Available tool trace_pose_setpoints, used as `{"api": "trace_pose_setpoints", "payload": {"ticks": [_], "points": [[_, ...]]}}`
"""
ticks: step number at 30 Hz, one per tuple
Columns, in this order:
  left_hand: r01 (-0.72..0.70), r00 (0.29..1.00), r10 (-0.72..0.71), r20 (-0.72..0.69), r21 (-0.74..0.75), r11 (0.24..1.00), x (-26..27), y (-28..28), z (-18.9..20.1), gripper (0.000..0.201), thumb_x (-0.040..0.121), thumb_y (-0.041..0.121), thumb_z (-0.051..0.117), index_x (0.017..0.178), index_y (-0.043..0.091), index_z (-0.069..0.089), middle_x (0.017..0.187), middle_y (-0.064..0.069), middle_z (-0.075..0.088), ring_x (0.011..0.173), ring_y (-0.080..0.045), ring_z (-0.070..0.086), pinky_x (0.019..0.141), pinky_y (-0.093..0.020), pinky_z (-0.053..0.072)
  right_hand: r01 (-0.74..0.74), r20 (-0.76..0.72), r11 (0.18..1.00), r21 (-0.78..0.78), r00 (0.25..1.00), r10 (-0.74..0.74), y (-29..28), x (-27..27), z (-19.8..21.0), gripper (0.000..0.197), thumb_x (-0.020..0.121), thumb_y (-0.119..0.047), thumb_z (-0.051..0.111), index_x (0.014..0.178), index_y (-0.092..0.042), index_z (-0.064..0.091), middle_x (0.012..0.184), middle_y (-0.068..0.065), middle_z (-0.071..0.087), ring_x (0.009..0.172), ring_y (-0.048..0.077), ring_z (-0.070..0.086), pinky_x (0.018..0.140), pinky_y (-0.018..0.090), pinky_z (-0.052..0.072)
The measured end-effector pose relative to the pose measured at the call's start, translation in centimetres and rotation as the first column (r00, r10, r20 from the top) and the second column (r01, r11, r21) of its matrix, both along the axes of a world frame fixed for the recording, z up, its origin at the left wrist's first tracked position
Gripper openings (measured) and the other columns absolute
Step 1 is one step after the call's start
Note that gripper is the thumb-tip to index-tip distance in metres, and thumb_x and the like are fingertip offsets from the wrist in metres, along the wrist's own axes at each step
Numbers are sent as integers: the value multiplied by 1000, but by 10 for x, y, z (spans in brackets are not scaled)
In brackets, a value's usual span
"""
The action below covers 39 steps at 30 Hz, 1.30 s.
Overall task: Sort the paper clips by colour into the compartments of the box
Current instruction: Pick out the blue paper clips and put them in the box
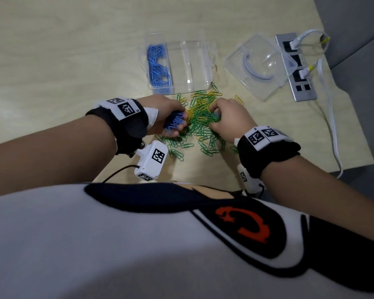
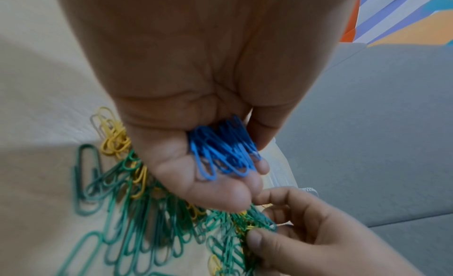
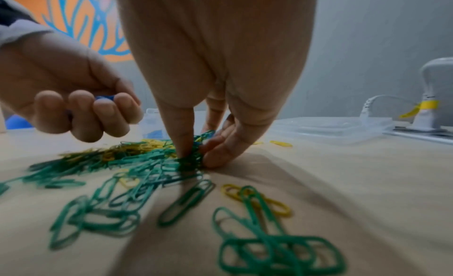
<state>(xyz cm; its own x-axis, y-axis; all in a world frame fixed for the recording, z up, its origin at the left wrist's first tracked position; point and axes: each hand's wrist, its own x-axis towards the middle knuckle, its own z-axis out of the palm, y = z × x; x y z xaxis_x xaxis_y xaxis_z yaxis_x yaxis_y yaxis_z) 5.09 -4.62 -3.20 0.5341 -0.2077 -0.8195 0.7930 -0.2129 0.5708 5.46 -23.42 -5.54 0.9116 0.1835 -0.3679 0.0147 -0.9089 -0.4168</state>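
Note:
My left hand (image 1: 175, 124) cups a bunch of blue paper clips (image 2: 223, 154) in its palm, fingers curled round them. It hovers at the left edge of the pile of green and yellow clips (image 1: 203, 117) on the table. My right hand (image 1: 214, 116) digs into the middle of that pile. Its thumb and fingertips (image 3: 186, 150) pinch a blue clip (image 1: 216, 115) tangled among green ones. Behind the pile stands the clear compartment box (image 1: 200, 61). Its left compartment holds blue clips (image 1: 159, 65); the others look bare.
The clear lid (image 1: 259, 65) lies right of the box. A grey power strip (image 1: 296, 65) with white plugs and cables (image 1: 330, 117) runs along the table's right edge. Loose green clips (image 3: 269, 247) spread towards my body. A white camera unit (image 1: 151, 162) hangs under my left wrist.

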Motion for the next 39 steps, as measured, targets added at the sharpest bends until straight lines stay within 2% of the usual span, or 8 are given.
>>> {"api": "trace_pose_setpoints", "payload": {"ticks": [4, 9, 12, 16, 24, 29, 33, 39], "points": [[9, 1000, -9, 6, 12, 1000, 0, -1, 0, 31, 99, 25, 37, 72, 16, 51, 59, 2, 54, 46, -8, 51, 48, -16, 48, 26, 26, 997, 68, 999, -28, -7, 6, 7, 30, 80, -13, 65, 109, -23, 60, 103, 2, 60, 90, 19, 56, 80, 29, 46], [22, 1000, -22, 10, 10, 1000, -1, -5, 1, 32, 99, 25, 36, 72, 16, 50, 54, 3, 54, 44, -7, 50, 47, -15, 47, 93, 51, 988, -124, 995, -88, -28, 15, 10, 27, 86, -5, 49, 106, -20, 59, 116, 9, 52, 88, 23, 51, 77, 30, 41], [25, 999, -26, 21, 12, 1000, -1, -8, 1, 32, 99, 25, 37, 72, 16, 50, 56, 2, 54, 44, -8, 51, 46, -15, 47, 103, 81, 990, -98, 992, -95, -25, 14, 7, 17, 90, -19, 51, 100, -19, 64, 108, 8, 64, 95, 26, 57, 80, 31, 47], [41, 999, -41, 22, 16, 999, -1, -12, 1, 33, 99, 28, 38, 72, 16, 51, 54, 2, 54, 44, -8, 51, 48, -15, 47, 125, 70, 990, -70, 990, -120, -12, 9, -2, 28, 92, -36, 55, 105, -12, 63, 105, 8, 64, 98, 28, 58, 83, 35, 48], [57, 998, -58, 26, 30, 998, 0, -13, 0, 37, 100, 36, 38, 71, 16, 51, 54, 3, 55, 44, -7, 53, 49, -16, 47, 114, 124, 980, -165, 988, -94, -17, 17, -3, 19, 92, -13, 47, 104, -10, 61, 104, 12, 63, 94, 31, 58, 70, 31, 41], [39, 999, -40, 24, 35, 999, 2, -14, 0, 37, 100, 37, 38, 71, 16, 51, 54, 3, 55, 44, -7, 52, 52, -18, 47, -107, 96, 964, -242, 986, 133, -31, 15, -3, 41, 87, -8, 49, 120, -31, 56, 114, 7, 52, 94, 31, 57, 83, 42, 51], [25, 999, -26, 22, 34, 999, 3, -17, 2, 37, 100, 36, 39, 71, 16, 51, 54, 2, 55, 44, -8, 52, 49, -16, 47, -151, 157, 944, -293, 966, 203, -35, 15, -4, 21, 89, -24, 57, 108, -22, 66, 107, 7, 57, 94, 31, 59, 79, 39, 50], [2, 1000, -3, 18, 31, 1000, 2, -25, 3, 36, 100, 35, 40, 72, 14, 51, 60, 0, 54, 43, -8, 52, 49, -16, 47, -222, 170, 918, -329, 942, 288, -36, 13, -2, 21, 91, -30, 55, 107, -21, 63, 108, 6, 57, 95, 31, 59, 79, 38, 44]]}}
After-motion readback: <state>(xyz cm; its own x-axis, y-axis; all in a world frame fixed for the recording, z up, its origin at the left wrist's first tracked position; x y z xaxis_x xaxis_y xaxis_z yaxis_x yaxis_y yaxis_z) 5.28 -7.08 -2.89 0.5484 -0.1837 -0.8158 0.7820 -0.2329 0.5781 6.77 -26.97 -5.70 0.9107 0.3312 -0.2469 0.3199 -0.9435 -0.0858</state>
